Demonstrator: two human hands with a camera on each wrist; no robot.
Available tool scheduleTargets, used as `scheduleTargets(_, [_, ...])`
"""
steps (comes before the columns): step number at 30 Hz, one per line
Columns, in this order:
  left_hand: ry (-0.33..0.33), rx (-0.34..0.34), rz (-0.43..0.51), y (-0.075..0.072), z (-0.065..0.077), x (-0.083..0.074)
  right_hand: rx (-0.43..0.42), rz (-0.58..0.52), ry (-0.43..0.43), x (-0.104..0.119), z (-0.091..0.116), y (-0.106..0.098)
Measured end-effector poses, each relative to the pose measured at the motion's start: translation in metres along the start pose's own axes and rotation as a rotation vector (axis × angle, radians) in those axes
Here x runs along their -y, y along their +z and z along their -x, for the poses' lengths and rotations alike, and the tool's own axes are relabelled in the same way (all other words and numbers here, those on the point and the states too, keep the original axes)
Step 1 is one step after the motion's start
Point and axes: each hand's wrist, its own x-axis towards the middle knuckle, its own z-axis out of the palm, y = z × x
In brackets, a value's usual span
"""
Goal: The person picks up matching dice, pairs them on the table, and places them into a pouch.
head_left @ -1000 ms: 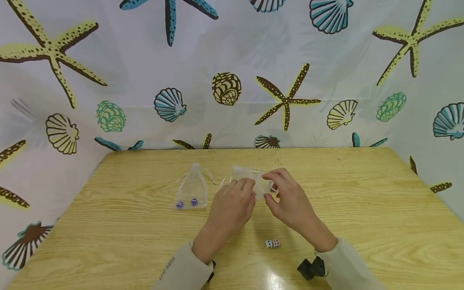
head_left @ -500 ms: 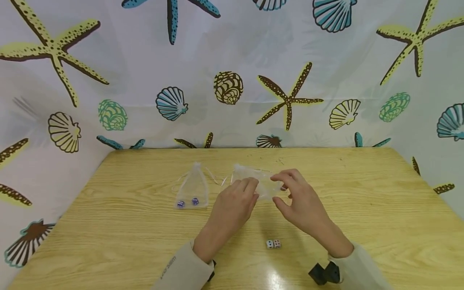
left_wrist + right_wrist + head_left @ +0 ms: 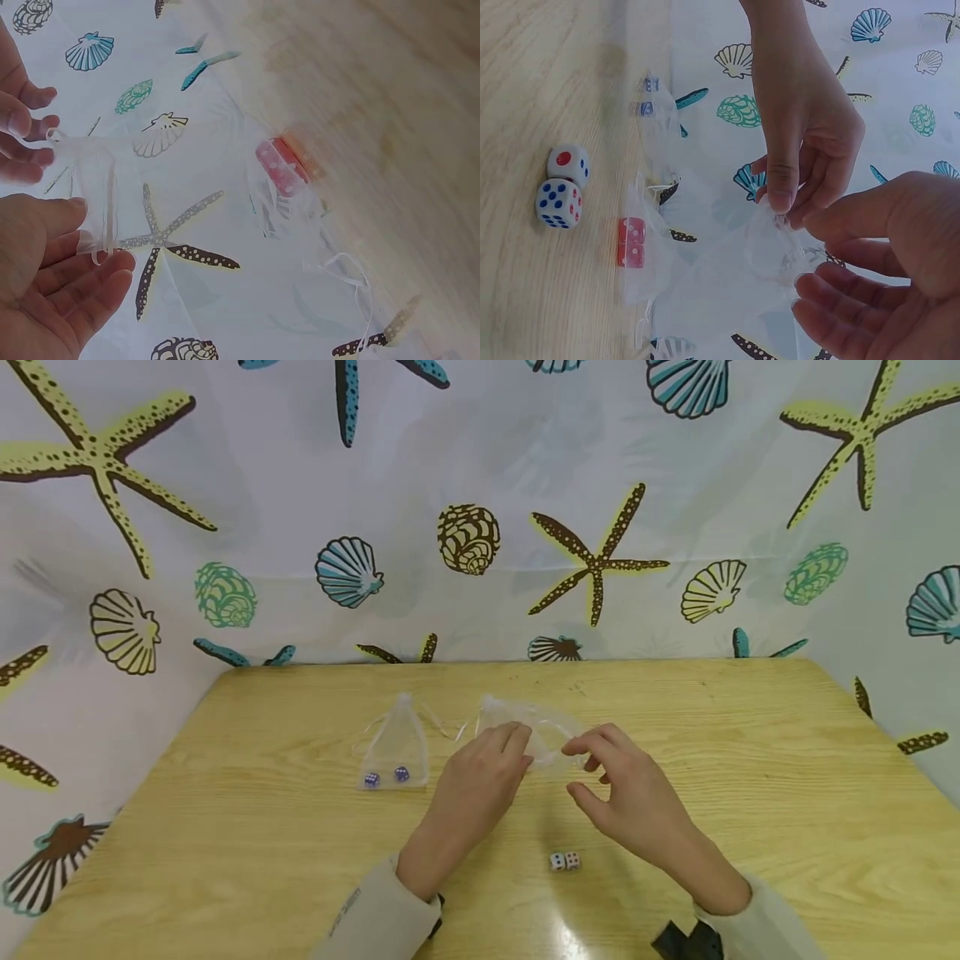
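My left hand (image 3: 480, 781) pinches a sheer white drawstring bag (image 3: 712, 285) between thumb and fingers. My right hand (image 3: 641, 797) is at the bag's right side, its thumb spread away from the bent fingers, and its fingertips are by the bag's edge. Whether they touch the fabric I cannot tell. Behind the left hand, another sheer bag holds red dice (image 3: 631, 244), which the hand hides in the head view. Two white dice (image 3: 565, 861) lie side by side on the table in front of the hands.
A third sheer bag (image 3: 402, 739) with two purple-blue dice (image 3: 402, 774) in it lies to the left on the wooden table (image 3: 247, 827). Behind the table hangs a white cloth (image 3: 285, 477) printed with shells and starfish.
My right hand has moved right and slightly toward me, with its thumb lower. The left hand stays nearly where it was, and the dice have not moved.
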Motion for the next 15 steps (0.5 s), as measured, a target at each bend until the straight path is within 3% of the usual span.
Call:
scheduleTargets(8, [-0.008, 0.02, 0.017, 0.0037, 0.0002, -0.0013, 0.098, -0.029, -0.021, 0.0037, 0.0095, -0.0065])
scheduleTargets(15, [-0.013, 0.014, 0.022, 0.0058, -0.0001, -0.0017, 0.29, -0.089, -0.018, -0.0015, 0.0111, -0.0072])
